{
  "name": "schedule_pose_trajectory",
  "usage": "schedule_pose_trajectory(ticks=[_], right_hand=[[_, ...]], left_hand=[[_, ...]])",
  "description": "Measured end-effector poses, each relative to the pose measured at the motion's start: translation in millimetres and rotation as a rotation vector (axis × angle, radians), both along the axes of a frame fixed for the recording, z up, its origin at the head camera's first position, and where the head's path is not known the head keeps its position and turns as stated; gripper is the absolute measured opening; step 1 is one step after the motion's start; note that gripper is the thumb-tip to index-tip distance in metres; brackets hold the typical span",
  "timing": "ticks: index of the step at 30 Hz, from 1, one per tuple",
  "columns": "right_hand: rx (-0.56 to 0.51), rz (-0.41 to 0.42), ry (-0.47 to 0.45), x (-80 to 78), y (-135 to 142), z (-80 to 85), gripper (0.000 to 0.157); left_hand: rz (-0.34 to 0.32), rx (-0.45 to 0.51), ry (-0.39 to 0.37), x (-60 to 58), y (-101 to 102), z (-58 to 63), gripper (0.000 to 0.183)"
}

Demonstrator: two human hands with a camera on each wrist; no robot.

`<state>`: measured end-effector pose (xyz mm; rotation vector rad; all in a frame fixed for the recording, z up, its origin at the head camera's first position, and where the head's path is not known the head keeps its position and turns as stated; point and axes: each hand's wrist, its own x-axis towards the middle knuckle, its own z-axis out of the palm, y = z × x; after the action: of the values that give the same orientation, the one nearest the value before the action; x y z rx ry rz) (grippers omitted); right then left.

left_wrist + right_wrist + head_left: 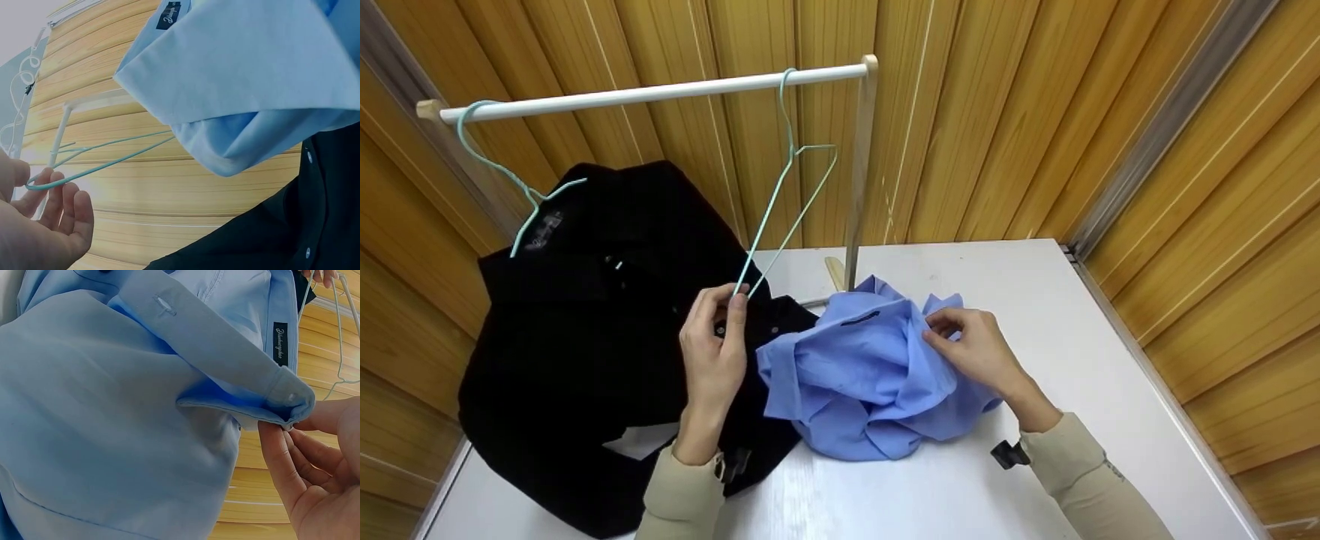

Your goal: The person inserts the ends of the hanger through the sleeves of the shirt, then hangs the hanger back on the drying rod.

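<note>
My left hand pinches the lower end of a mint-green wire clothes hanger between thumb and fingers. The hanger's hook stays over the rack's rail, and its frame tilts down toward me. A light blue shirt lies bunched up in front of the rack, its collar raised and a dark label showing inside the neck. My right hand pinches the collar edge at the shirt's right side, thumb against fingers. No part of the hanger is inside the shirt in these views.
A black shirt hangs at the left on a second mint-green hanger, its lower part spread on the white table. The rack has a white rail and a right post. Wood-plank walls stand behind and beside the table.
</note>
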<state>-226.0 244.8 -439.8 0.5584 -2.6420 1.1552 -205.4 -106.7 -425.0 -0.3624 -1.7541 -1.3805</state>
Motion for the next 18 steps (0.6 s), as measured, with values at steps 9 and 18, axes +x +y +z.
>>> schedule_pose_trajectory(ticks=[9, 18], right_hand=[[-0.008, 0.002, -0.010, 0.4, 1, -0.2, 0.010], [-0.003, 0.002, -0.009, 0.4, 1, -1.1, 0.010]], left_hand=[[-0.164, 0.132, -0.121, 4.8, -4, 12.9, 0.012], [-0.238, 0.137, -0.218, 5.0, -11, 19.5, 0.016]])
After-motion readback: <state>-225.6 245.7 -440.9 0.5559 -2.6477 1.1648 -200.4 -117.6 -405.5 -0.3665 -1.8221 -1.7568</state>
